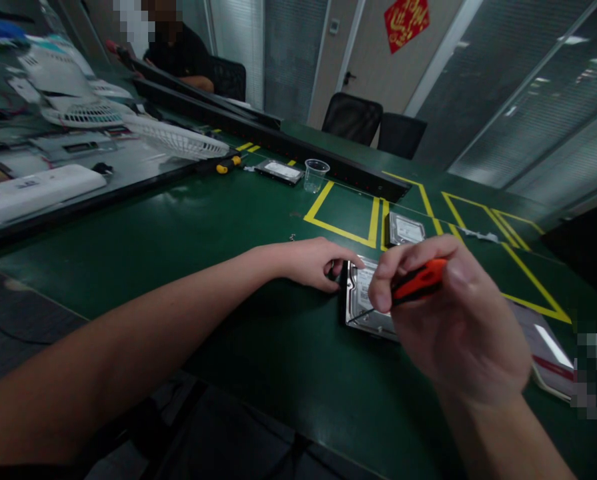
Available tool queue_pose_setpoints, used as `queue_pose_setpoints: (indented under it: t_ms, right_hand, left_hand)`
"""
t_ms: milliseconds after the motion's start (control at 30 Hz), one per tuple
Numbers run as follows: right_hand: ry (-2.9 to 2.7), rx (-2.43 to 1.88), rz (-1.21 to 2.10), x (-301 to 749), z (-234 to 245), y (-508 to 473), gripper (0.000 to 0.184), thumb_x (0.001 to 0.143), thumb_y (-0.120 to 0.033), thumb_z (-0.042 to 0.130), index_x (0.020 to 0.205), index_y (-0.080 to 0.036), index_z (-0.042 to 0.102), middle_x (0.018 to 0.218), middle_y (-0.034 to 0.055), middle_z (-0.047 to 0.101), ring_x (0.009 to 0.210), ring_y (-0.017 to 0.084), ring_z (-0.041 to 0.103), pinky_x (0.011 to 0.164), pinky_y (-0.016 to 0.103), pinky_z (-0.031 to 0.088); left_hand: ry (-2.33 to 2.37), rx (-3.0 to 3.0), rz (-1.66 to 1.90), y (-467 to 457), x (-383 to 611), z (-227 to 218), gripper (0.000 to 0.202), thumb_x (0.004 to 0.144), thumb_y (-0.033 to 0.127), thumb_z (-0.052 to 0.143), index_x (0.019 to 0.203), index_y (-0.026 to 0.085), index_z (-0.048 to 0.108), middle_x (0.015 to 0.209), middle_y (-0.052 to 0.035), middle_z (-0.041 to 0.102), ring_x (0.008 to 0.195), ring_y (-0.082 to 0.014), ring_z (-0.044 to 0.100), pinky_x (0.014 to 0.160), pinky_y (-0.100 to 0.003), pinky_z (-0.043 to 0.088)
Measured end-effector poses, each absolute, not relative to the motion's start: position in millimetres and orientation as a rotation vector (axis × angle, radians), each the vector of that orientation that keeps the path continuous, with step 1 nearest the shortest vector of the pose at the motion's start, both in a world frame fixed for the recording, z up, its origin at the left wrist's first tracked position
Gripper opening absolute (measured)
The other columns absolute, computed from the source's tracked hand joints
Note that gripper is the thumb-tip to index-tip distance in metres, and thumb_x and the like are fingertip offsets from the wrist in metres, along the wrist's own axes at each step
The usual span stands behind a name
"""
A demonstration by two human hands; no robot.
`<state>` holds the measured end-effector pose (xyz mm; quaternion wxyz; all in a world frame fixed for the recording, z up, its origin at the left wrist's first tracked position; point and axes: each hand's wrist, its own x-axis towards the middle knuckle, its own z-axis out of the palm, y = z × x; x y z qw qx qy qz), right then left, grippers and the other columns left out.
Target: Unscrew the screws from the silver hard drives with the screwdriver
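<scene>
The right hand (pixel 453 333) is gripping a red-and-black screwdriver (pixel 421 281), with fingers and thumb closing around the handle. The handle is hanging above the right part of a hard drive (pixel 361 288), and the thin shaft is slanting down and leftward across the drive's top, ending at the drive's corner that is facing left and toward the table's near edge. Whether the tip is touching metal there or floating just above it, I cannot tell.

The drive is lying flat, label up, on the green table (pixel 218 230), in from the near edge and short of the yellow tape (pixel 343 235). The right hand is covering its right end, so its long axis is not showing fully; its left side is running roughly from the near edge toward the far edge.

The left hand (pixel 311 263) is coming at the drive from the left, its index finger resting on top at the left corner farther from the near edge. Whether its other fingers are clasping the side is hidden. So both hands are sharing the drive's left side: the left hand is sitting at the farther corner, while the screwdriver tip is sitting at the nearer one.
</scene>
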<state>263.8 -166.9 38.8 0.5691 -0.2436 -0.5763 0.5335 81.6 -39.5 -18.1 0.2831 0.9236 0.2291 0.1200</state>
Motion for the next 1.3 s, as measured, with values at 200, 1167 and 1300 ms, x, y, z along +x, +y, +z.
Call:
queue_pose_setpoints:
  t_ms: [200,1167,1300]
  right_hand:
    - [-1.351,-0.595,1.263,263.5,36.6,-169.1,0.013,0.098,-0.034,0.069,0.103,-0.025,0.061,0.092,0.002,0.071,0.054,0.01,0.055,0.052,0.026,0.04]
    - [-1.334,-0.618,1.253,263.2,35.3,-168.4,0.011,0.094,-0.027,0.072,0.098,-0.024,0.062,0.089,0.0002,0.067,0.058,0.011,0.057,0.054,0.027,0.043]
    - [-1.331,-0.612,1.245,263.5,37.0,-167.7,0.033,0.103,-0.046,0.053,0.099,-0.018,0.071,0.083,0.006,0.066,0.058,0.014,0.053,0.056,0.032,0.043]
  left_hand:
    - [0.621,2.468,0.319,-40.9,81.6,-16.2,0.051,0.081,0.024,0.072,0.132,0.022,0.065,0.093,-0.0001,0.066,0.079,-0.015,0.061,0.071,-0.024,0.042]
    - [0.596,2.479,0.363,-39.1,81.3,-20.3,0.047,0.081,0.024,0.072,0.127,0.022,0.066,0.089,0.0004,0.063,0.074,-0.0134,0.058,0.067,-0.024,0.04]
    - [0.593,2.478,0.361,-40.1,81.2,-19.0,0.048,0.081,0.022,0.071,0.129,0.023,0.065,0.09,0.0004,0.063,0.075,-0.0137,0.058,0.068,-0.024,0.041]
